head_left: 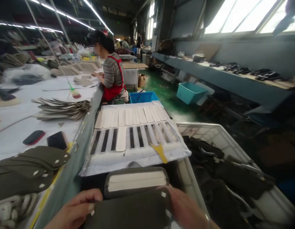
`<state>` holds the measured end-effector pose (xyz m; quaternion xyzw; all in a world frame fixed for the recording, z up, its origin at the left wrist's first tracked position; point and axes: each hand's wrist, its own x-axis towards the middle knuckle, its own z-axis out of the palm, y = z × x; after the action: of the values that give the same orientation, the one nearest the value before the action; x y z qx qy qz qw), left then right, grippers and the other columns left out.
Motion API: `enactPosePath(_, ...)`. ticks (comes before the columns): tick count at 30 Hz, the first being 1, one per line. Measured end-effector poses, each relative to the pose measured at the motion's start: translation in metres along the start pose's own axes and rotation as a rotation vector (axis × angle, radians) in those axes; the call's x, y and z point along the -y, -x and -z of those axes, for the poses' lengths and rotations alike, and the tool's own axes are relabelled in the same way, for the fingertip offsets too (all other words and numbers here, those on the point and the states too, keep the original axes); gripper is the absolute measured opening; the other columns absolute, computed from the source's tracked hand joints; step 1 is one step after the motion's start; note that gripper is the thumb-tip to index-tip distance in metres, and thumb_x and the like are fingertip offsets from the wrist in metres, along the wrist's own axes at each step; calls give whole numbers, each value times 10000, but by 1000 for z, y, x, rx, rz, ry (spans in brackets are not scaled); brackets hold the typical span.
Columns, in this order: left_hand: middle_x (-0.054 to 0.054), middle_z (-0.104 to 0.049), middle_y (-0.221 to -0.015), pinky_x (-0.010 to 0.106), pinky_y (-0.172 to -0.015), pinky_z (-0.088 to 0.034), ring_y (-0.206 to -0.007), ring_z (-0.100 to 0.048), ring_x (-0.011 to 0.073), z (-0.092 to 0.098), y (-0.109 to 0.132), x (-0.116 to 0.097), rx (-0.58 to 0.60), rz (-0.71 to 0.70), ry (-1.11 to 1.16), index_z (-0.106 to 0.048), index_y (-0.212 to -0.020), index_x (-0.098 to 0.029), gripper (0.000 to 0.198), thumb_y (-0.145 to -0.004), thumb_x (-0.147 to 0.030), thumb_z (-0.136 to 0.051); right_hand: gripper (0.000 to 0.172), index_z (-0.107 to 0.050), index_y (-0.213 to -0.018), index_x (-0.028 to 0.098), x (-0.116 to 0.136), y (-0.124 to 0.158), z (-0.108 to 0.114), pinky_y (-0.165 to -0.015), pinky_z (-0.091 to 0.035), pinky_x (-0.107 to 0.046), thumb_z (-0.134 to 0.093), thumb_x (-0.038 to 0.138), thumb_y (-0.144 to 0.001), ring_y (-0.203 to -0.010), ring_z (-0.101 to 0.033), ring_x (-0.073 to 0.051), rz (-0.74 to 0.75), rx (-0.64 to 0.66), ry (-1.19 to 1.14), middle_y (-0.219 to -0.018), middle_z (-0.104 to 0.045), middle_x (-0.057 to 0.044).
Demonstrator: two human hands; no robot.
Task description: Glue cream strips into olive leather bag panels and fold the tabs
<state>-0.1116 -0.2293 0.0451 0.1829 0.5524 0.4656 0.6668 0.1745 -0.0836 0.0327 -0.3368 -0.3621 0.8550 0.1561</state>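
Note:
Between my two hands is a dark olive panel [130, 210] with small white marks at its corners. My left hand [77, 206] pinches its left edge between thumb and fingers. The right edge is in my right hand [185, 205], which is blurred, with its fingertips partly hidden. Just beyond the panel's top edge lies a dark, rounded piece [106, 184] with a cream strip [137, 181] set inside it. I cannot tell whether the two dark pieces are joined. A white-wrapped slotted rack [99, 162] stands behind, carrying a row of cream strips [128, 117] and a single one lower down.
A yellow forked tool [160, 152] lies on the rack's front edge. On the left table are olive panels [35, 162], a dark block [58, 141] and stacked pieces [61, 109]. At right stands a white crate [197, 127] of dark pieces. A co-worker [114, 70] sits ahead.

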Motion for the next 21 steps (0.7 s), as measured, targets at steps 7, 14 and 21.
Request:
enactPosePath(7, 13, -578, -652, 234, -484, -422, -535, -518, 140, -4, -42, -11, -156, 129, -12, -639, -784, -200, 309, -600, -428, -736, 275, -549, -796, 166, 26, -8, 29, -532, -446, -180, -616, 428, -747, -588, -503, -73, -91, -90, 304, -685, -525, 28)
enactPosePath(14, 30, -649, -839, 294, -697, -503, -747, -614, 174, -8, -53, 3, -263, 62, 133, -629, -918, -188, 318, -669, -366, -712, 324, -413, -642, 195, 31, -44, 50, -408, -350, -199, -471, 470, -803, -458, -435, -81, -22, -313, 931, -558, -426, 51)
enactPosePath(21, -35, -507, -481, 179, -379, -380, -420, -478, 93, 2, -59, 11, -518, 34, -425, -559, -645, -146, 342, -712, -479, -603, 368, -473, -583, 219, 11, -65, 83, -388, -331, -230, -527, 557, -717, -437, -398, -108, 65, -368, 1020, -498, -440, 31)
